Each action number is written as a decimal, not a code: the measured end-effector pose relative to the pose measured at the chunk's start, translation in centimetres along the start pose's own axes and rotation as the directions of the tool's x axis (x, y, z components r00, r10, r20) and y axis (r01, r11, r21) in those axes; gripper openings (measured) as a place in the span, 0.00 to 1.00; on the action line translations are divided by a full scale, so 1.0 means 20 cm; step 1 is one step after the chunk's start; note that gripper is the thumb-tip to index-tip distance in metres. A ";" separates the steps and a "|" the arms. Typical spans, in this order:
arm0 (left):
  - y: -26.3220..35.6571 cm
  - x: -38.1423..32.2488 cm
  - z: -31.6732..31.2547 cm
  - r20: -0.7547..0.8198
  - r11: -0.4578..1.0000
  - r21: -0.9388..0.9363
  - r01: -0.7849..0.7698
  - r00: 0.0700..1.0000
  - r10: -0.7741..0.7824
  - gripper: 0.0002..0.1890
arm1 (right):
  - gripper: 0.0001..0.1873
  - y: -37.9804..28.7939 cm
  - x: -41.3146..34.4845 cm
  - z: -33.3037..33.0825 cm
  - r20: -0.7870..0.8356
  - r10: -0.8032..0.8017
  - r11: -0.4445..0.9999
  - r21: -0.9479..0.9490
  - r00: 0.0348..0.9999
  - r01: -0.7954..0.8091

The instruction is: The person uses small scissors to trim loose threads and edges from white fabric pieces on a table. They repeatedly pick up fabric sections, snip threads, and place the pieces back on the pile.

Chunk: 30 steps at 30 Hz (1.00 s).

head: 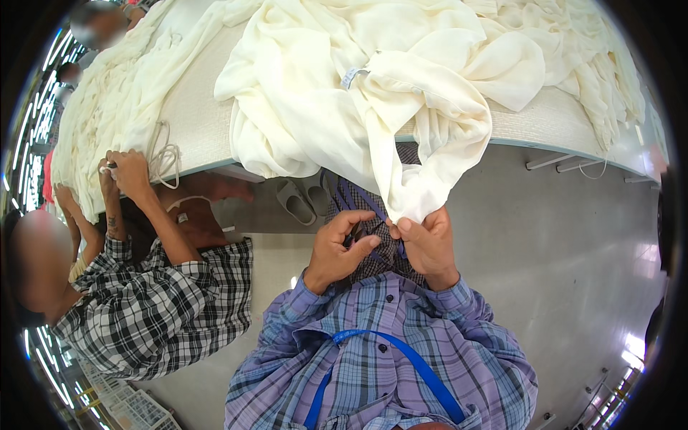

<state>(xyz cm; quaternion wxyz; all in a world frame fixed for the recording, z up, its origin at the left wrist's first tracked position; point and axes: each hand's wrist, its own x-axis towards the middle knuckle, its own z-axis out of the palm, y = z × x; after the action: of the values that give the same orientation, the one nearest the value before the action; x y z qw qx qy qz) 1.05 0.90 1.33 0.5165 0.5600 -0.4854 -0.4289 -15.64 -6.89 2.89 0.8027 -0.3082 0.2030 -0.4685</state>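
A cream-coloured cloth garment lies bunched over the table's front edge, its looped part hanging towards me. A small pale label bearing writing sits on its upper band. My right hand pinches the lowest edge of the hanging part between thumb and fingers. Just left of it, my left hand is curled around a small dark tool, perhaps thread snips, partly hidden by the fingers. The left thumb and forefinger are apart, and the cloth is not between them. Purple straps hang below the cloth, over my lap.
The pale table curves across the top, bearing more cream cloth at right and left. A co-worker in a checked shirt handles cloth close at left. A looped cord hangs over the edge there. Grey clogs are under the table.
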 end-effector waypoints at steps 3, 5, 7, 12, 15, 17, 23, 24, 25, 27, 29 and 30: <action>0.07 0.00 -0.01 0.005 0.998 -0.036 -0.043 0.999 0.043 0.16 | 0.23 0.00 -0.01 0.00 -0.022 0.073 0.996 0.050 0.997 -0.072; 0.10 0.02 0.01 -0.067 0.988 -0.075 -0.133 0.990 0.128 0.14 | 0.21 0.01 -0.01 0.00 -0.038 0.119 0.990 0.077 0.992 -0.115; 0.15 0.05 0.02 -0.094 0.981 -0.138 -0.137 0.988 0.125 0.13 | 0.20 0.01 -0.01 0.01 -0.052 0.143 0.985 0.101 0.988 -0.137; 0.21 0.11 0.05 -0.007 0.974 -0.168 -0.154 0.988 0.155 0.10 | 0.18 0.00 -0.02 -0.01 -0.019 0.174 0.976 0.139 0.985 -0.170; 0.20 0.12 0.06 0.027 0.992 -0.053 -0.114 0.993 0.115 0.08 | 0.17 0.01 -0.02 -0.02 -0.068 0.174 0.983 0.076 0.982 -0.169; 0.20 0.13 0.07 -0.032 0.986 -0.038 -0.165 0.986 0.163 0.06 | 0.16 0.02 -0.02 -0.02 -0.096 0.163 0.986 0.055 0.982 -0.159; 0.15 0.11 0.07 0.029 0.983 -0.166 0.076 0.997 -0.072 0.15 | 0.16 0.02 -0.01 -0.02 -0.138 0.044 0.998 0.056 0.989 -0.037; 0.10 0.10 0.06 0.069 0.981 -0.161 0.108 0.993 -0.098 0.17 | 0.16 0.03 -0.01 -0.04 -0.124 0.013 1.000 0.018 0.992 -0.011; 0.06 0.09 0.06 0.083 0.974 -0.175 0.145 0.988 -0.132 0.17 | 0.17 0.03 -0.01 -0.05 -0.123 -0.002 1.000 0.003 0.992 0.003; 0.01 0.06 0.07 0.117 0.954 -0.206 0.219 0.973 -0.198 0.18 | 0.17 0.04 -0.01 -0.06 -0.125 -0.034 0.999 -0.031 0.992 0.031; -0.03 0.05 0.07 0.145 0.948 -0.166 0.271 0.958 -0.248 0.18 | 0.17 0.05 0.00 -0.07 -0.099 -0.061 0.998 -0.014 0.993 0.060; -0.05 0.05 0.08 0.150 0.946 -0.149 0.289 0.952 -0.267 0.18 | 0.17 0.04 0.00 -0.09 -0.079 -0.073 0.997 0.000 0.994 0.073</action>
<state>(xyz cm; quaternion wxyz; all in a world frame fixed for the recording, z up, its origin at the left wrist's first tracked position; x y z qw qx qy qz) -0.31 -0.39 0.20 0.4643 0.5483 -0.3954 -0.5722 -16.18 -7.05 1.03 0.7769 -0.2954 0.2222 -0.5096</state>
